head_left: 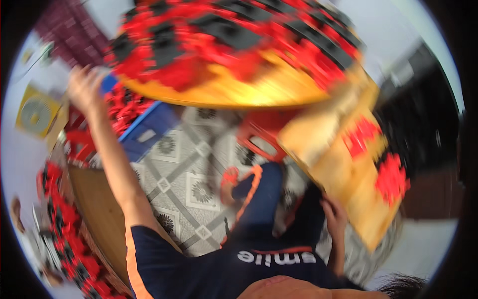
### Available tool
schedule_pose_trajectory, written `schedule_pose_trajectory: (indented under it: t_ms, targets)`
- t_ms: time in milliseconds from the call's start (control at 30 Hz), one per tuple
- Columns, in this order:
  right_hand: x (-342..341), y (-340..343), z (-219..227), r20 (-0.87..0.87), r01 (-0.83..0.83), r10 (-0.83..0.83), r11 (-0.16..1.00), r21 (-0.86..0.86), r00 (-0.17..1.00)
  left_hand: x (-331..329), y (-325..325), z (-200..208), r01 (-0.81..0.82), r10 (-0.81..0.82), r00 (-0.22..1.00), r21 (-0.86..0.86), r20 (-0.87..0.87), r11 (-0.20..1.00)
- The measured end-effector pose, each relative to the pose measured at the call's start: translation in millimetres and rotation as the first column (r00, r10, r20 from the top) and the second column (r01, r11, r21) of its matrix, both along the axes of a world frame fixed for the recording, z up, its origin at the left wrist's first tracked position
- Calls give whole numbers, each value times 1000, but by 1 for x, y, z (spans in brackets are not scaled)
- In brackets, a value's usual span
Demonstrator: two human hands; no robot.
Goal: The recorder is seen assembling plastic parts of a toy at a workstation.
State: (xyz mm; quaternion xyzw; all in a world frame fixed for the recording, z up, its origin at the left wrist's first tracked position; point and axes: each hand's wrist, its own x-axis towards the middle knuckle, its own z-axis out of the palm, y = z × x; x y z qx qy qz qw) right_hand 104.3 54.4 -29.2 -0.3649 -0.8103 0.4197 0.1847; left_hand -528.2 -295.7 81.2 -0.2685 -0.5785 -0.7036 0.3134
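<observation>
Far left, the left hand [85, 90], its hold too blurred to tell, is beside a blue crate [163, 121], long axis unclear, near side slanting far-right; patterned floor [201, 192] adjoins. Near right, the right hand's [336, 215] grip is unclear.

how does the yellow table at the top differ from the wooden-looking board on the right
The yellow table has a curved near edge; the wooden-looking board has a straighter one. The table is crowded with red and black pieces, while the board shows two red clusters and more bare surface. Both are yellowish and carry red items.
</observation>
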Motion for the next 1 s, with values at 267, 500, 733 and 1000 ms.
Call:
schedule_pose_trajectory:
  t_ms: [267,500,733,1000]
  targets:
    - [9,31,19,-255,217,-131,913,347,958,302,140,-29,69,-69,998,108,-5,992]
    - [-54,155,-3,-101,358,-353,811,463,930,436,320,-96,738,-596,651,-209,469,642]
    - [-36,101,-13,-332,161,52,796,583,942,438,372,-90,963,-676,221,-50,703,263]
    - [-2,69,85,-665,-424,-96,702,-573,741,462,347,-112,699,-822,569,-539,22,469]
